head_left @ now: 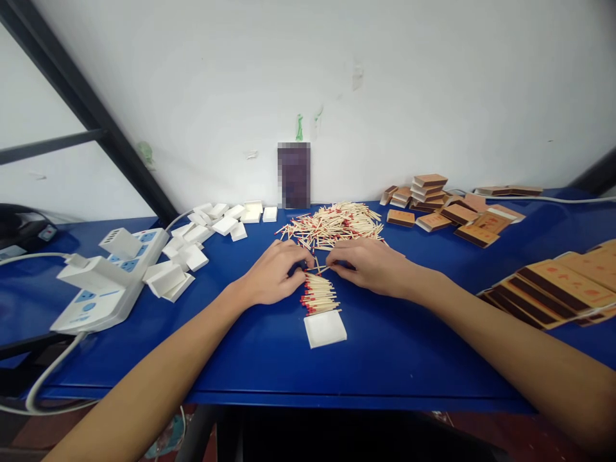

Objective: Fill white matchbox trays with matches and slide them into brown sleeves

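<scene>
A small bundle of red-tipped matches lies on the blue table between my hands, beside a white inner matchbox tray. My left hand rests on the table with fingers curled, fingertips pinching at the bundle's far end. My right hand mirrors it from the right, fingers closed on a few matchsticks. Behind both hands spreads a loose heap of matches.
Several white inner trays lie at the left beside a white power strip with cables. Orange matchbox sleeves are piled at the back right, flattened ones at the right edge. A dark blurred box leans on the wall.
</scene>
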`<state>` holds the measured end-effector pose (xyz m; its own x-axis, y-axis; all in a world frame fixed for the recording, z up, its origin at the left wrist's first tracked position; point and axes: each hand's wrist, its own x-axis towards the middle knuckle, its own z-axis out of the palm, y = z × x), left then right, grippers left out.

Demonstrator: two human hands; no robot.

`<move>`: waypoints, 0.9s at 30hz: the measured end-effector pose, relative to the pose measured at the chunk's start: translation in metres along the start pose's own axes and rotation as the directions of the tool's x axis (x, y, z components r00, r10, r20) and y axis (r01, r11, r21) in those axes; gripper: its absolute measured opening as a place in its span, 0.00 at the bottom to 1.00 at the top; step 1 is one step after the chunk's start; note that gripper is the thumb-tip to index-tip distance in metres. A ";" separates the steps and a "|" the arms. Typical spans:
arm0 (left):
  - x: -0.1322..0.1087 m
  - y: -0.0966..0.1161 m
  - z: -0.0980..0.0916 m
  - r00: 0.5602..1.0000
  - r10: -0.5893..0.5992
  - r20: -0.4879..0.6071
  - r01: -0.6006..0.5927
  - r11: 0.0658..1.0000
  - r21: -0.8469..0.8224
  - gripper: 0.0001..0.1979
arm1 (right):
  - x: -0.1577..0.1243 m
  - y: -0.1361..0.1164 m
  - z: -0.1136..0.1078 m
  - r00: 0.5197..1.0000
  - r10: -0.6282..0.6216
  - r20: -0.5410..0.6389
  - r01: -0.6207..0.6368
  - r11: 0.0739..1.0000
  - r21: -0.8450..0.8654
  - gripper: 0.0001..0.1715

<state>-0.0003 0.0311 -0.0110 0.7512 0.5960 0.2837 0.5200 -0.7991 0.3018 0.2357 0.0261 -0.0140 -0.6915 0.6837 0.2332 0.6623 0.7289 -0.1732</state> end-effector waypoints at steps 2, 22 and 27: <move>0.000 0.001 0.000 1.000 0.000 0.025 0.000 1.000 -0.013 0.13 | 0.001 0.000 0.003 1.000 -0.003 -0.023 0.003 1.000 -0.002 0.12; 0.000 0.000 -0.004 0.999 -0.035 0.024 0.033 0.996 0.077 0.13 | 0.003 0.000 0.013 0.999 0.025 -0.028 -0.026 0.999 -0.027 0.12; 0.000 -0.001 -0.003 0.999 -0.043 0.024 0.041 0.996 0.079 0.12 | 0.002 -0.002 0.012 0.998 0.027 -0.048 -0.028 0.999 -0.015 0.10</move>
<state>-0.0020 0.0326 -0.0086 0.7378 0.6275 0.2487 0.5808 -0.7779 0.2398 0.2293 0.0265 -0.0251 -0.6584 0.7009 0.2741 0.6858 0.7088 -0.1652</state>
